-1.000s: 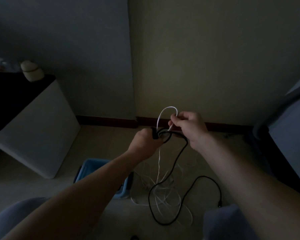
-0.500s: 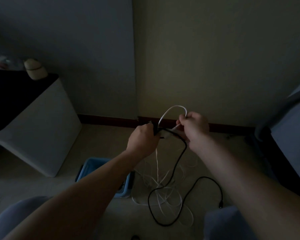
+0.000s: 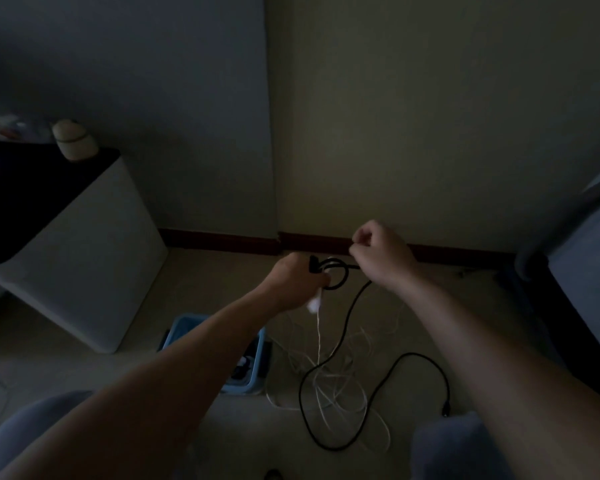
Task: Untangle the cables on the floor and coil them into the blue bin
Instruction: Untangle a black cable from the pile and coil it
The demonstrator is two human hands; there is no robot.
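My left hand grips a small coil of the black cable at chest height. A white cable end dangles blurred just below that fist, and its cord drops to the floor. To the right and slightly higher is my right hand, fingers curled and pinched together. The black cable runs into its underside, then hangs down to a big loop on the floor. Thin white cables lie tangled inside that loop. The blue bin stands on the floor under my left forearm, with dark items inside.
A white cabinet with a dark top stands at the left, with a pale round object on it. The wall and its dark skirting lie straight ahead, and grey furniture is at the right. My knees fill the bottom corners.
The white loop my right hand held up is gone; the white end now hangs below my left hand. My right hand has moved right and up, away from the left.
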